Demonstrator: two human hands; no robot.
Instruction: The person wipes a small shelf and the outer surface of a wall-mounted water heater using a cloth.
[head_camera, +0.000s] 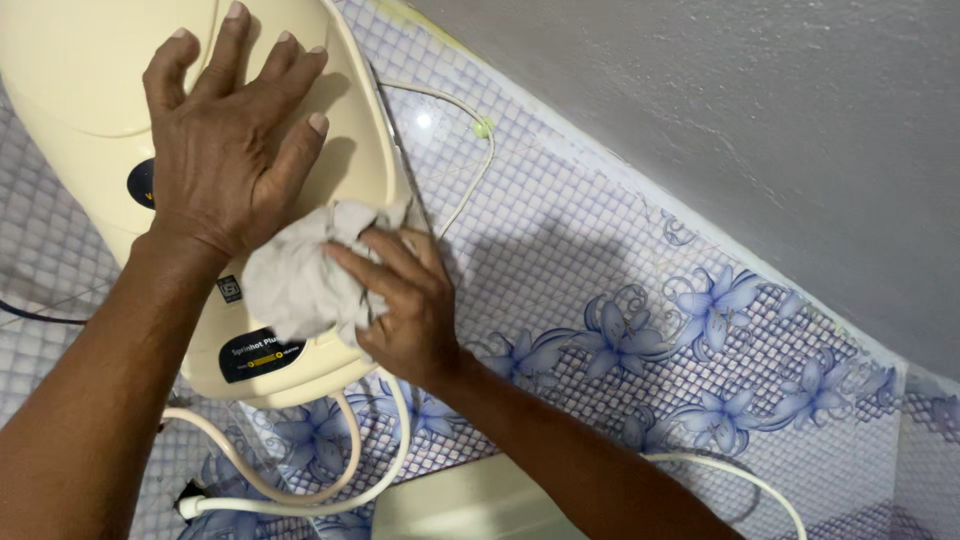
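your left hand (225, 150) lies flat, fingers spread, on the cream heater (90, 90) in the upper left of the frame — holding nothing, just bracing the shell. your right hand (405, 300) near centre is clenched on a crumpled pale cloth (295, 280), pressed against the heater's lower right side, close to its edge by the tiled wall (600, 270). to wipe well here, i'd judge: keep the flat hand steady so the body doesn't rock, bunch the cloth tight under the fingertips and run it along the curved edge in short strokes, turning to a fresh fold as it soils. watch the thin cord (470, 170) just right of the heater and the white hoses (340, 470) looping below it at lower left — don't snag them with the cloth. grey ceiling (750, 110) fills the upper right.
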